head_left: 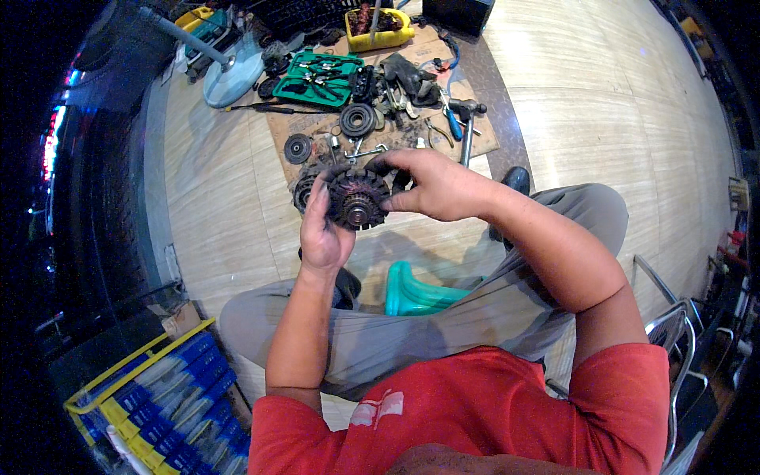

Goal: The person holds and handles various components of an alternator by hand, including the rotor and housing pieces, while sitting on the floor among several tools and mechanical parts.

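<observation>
- Rotor-like metal part [358, 207], dark and toothed, is held up between both hands, near the cardboard [305, 124];
- left hand [326, 237] cups its left side; right hand [431, 184] curls fingers over the top, thumb at the right rim;
- likely heavy, stiff, perhaps slippery with grease; toothed rim should give the surest hold;
- no lettering legible on it; red shirt [475, 396] bears a pale print.

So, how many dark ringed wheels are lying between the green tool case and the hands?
2 clearly visible: the larger ringed wheel near the green tool case, the smaller ringed wheel lower left of it. Another may hide behind the left hand.
</observation>
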Motion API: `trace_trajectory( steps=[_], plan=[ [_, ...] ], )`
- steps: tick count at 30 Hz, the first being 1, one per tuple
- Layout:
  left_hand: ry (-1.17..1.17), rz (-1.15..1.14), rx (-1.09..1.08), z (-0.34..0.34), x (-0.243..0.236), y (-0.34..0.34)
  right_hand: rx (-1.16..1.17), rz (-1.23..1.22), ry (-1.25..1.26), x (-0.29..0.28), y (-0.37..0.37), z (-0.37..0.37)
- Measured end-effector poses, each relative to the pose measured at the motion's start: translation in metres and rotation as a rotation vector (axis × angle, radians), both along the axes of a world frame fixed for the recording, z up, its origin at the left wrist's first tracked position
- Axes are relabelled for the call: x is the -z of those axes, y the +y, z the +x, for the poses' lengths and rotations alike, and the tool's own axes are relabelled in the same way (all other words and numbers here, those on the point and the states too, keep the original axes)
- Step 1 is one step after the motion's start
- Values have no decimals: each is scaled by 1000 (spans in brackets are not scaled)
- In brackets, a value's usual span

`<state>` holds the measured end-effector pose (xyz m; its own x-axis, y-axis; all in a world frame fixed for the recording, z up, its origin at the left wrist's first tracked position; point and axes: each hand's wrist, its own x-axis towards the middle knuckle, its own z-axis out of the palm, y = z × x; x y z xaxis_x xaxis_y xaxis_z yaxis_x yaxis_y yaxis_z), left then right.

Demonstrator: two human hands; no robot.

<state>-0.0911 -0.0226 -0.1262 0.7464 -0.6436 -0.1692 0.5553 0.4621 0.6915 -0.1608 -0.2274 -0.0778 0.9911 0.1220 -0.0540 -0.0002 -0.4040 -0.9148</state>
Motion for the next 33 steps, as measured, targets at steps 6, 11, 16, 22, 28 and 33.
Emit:
trace_trajectory(
  steps=[6,11,16,22,28,33],
  plan=[
    [-43,30,28,-1,1,0,21,-6,11,1,3,0],
    [-26,25,97,3,-1,1,58,120,183,11,5,2],
    [109,6,102,1,-17,-1,187,389,377,13,8,4],
    [149,-19,167,4,-22,1,284,673,481,26,8,9],
    [183,-49,205,4,-22,10,305,824,466,36,13,11],
    [195,-19,162,3,-19,11,315,844,471,33,15,12]
  ],
)
